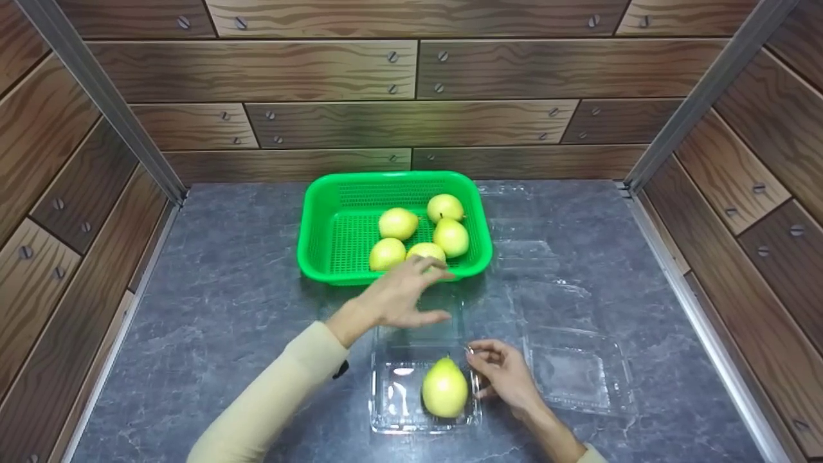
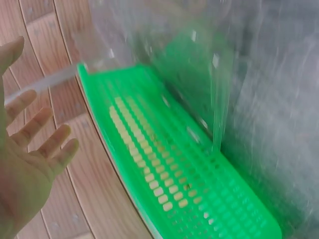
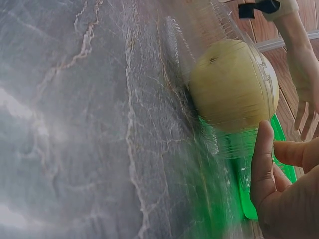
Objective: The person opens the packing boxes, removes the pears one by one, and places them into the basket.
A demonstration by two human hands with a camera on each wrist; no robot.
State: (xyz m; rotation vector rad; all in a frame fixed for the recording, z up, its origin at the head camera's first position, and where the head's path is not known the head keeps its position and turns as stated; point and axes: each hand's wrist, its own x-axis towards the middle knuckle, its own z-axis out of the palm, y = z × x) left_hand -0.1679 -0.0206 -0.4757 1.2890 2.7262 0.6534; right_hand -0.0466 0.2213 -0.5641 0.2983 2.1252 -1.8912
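One yellow-green pear (image 1: 445, 388) lies at the right side of a clear plastic clamshell box (image 1: 393, 411), whose lid is folded back toward the basket. My right hand (image 1: 508, 379) pinches the box's right edge between thumb and fingers; the right wrist view shows the thumb (image 3: 262, 159) against the rim beside the fruit. Over the front rim of a green basket (image 1: 312, 225), my left hand (image 1: 406, 292) hovers with fingers spread and nothing held. Several pears (image 1: 398, 224) sit inside the basket, the front one partly hidden by that hand.
More clear plastic boxes (image 1: 572, 373) lie on the grey marbled table (image 1: 238, 321), right of the basket and the box with the pear. Wood-patterned panels (image 1: 334, 71) enclose the table at the back and both sides.
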